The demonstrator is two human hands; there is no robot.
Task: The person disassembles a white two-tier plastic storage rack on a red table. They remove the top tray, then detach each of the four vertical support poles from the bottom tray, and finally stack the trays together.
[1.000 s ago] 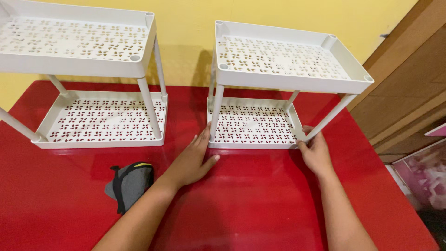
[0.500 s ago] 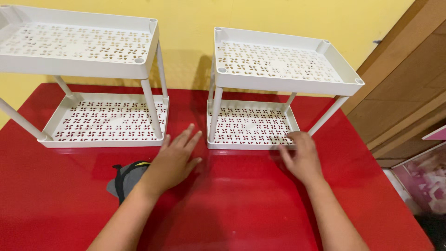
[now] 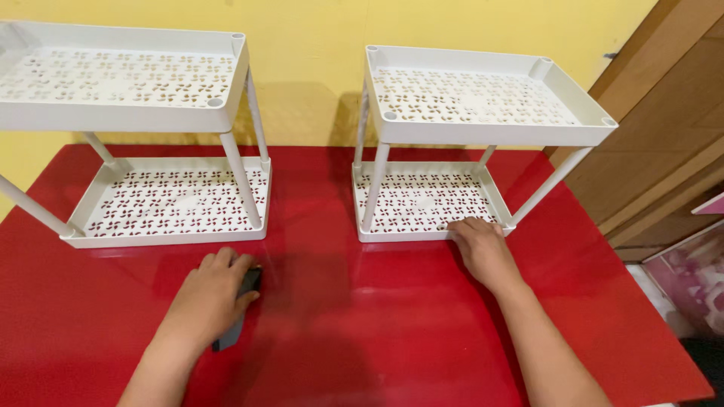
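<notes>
On the red worktop, nearest to the camera, the left hand lies palm down over a small dark grey pouch. The fingers are curled over the top of it and grip it, so most of the pouch is hidden; only its right edge and a lower corner show beside the hand. The pouch rests on the worktop, just in front of the left rack.

A little farther, the right hand lies flat with loose fingers, holding nothing. Its fingertips touch the front edge of the lower tray of the right rack (near the right front corner, close to the slanted leg).

Both racks are white plastic, each with two trays one above the other, joined by thin white legs. The trays have a pattern of small flower-shaped holes, and the red worktop shows through the holes of the lower ones. The left rack stands near the left edge of the worktop, partly out of view. The two racks stand side by side, apart from each other, with a strip of bare red surface between them.

Behind the racks is a yellow wall. At the far right a brown wooden panel stands beside the worktop.
</notes>
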